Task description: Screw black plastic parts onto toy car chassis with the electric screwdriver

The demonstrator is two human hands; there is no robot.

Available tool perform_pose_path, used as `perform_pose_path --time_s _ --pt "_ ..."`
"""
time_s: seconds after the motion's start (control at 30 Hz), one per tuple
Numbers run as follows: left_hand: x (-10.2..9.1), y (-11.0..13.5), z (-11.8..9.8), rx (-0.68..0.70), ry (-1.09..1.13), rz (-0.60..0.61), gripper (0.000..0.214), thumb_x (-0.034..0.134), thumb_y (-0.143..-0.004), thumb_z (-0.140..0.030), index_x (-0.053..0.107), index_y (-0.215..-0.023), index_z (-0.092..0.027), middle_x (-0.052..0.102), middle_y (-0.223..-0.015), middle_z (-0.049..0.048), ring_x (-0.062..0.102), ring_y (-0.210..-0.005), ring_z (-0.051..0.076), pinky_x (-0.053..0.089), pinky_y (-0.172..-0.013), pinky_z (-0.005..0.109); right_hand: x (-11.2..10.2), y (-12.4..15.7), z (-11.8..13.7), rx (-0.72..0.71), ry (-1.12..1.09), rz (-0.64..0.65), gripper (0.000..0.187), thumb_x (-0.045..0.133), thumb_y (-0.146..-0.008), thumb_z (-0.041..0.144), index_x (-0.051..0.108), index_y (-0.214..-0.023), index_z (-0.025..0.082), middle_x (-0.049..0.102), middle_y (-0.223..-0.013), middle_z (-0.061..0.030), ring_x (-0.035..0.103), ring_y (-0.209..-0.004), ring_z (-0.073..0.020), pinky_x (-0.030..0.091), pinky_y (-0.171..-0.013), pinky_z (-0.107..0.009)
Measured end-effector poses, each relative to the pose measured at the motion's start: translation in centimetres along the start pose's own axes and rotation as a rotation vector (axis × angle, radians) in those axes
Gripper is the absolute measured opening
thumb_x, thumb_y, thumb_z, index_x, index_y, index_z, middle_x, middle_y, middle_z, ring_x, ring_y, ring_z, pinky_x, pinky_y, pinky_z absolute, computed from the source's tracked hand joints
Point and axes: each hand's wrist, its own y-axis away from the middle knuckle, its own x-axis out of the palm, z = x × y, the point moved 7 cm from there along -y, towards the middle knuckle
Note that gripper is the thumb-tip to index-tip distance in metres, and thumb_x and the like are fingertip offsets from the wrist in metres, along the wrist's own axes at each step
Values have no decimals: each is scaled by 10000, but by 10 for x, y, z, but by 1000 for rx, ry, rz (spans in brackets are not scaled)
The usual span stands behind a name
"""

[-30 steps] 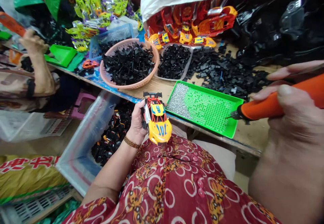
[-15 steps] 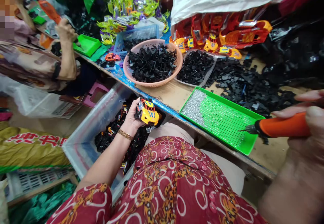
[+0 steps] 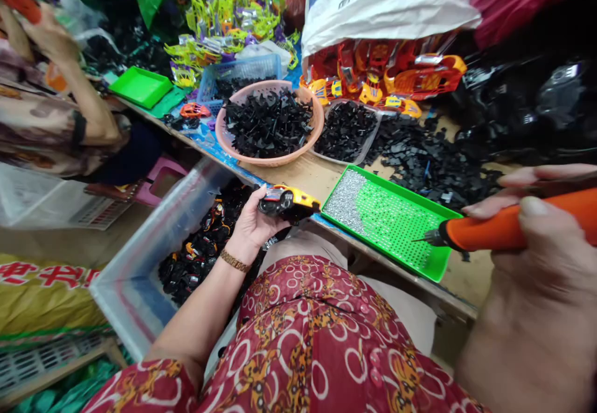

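Observation:
In my left hand is a toy car with a yellow body and black underside, turned so its side and a wheel face me. The fingers wrap its rear end, above the edge of the bench. My right hand grips an orange electric screwdriver, its thin bit pointing left. The bit's tip hangs over the green perforated tray, which has small silver screws heaped at its left end.
A clear bin of toy cars stands at my left. On the bench, a pink basket and a clear tub hold black pieces; more lie loose behind the tray. A white sack spills orange car bodies. A co-worker's arm is at far left.
My left hand has rolled the toy car from its top showing to its side showing. The view has shifted a little. The screwdriver stays over the tray's right end.

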Motion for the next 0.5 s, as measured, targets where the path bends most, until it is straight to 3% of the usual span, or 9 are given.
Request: perform_pose_path --time_s 0.1,0.2,0.33,0.4,0.5 --pt "-5 0 0 29 63 -143 279 771 -894 -395 694 -1083 -203 802 -915 80 776 -842 264 677 -850 519 3 -2 5 -76 -5 60 352 871 -423 359 799 -761 291 692 -772 -53 587 -441 -187 452 -343 -364" --pt "-17 4 9 1 138 -219 329 755 -930 -418 679 -1146 -182 806 -965 103 781 -895 271 687 -837 498 -4 -3 4 -73 -15 23 345 869 -413 335 780 -741 272 672 -740 -41 555 -410 -180 431 -327 -368" --pt "-33 5 27 -55 145 -314 148 640 -946 -121 661 -1091 -142 793 -932 105 775 -857 240 695 -790 458 -9 -5 -2 -48 -22 50 356 848 -410 317 805 -763 298 682 -758 -20 561 -408 -170 442 -320 -369" --pt "-35 0 33 -38 129 -330 226 625 -881 -10 652 -1060 -146 793 -942 101 769 -854 232 694 -787 463 -10 -6 -3 -61 -51 74 385 879 -394 316 801 -770 288 686 -755 -16 572 -402 -172 445 -315 -367" --pt "-33 -9 36 61 98 -328 302 664 -796 58 632 -988 -174 790 -918 54 763 -836 213 692 -796 463 -10 -3 -1 -66 -50 110 382 874 -477 292 775 -844 250 704 -795 -9 614 -439 -157 498 -365 -340"
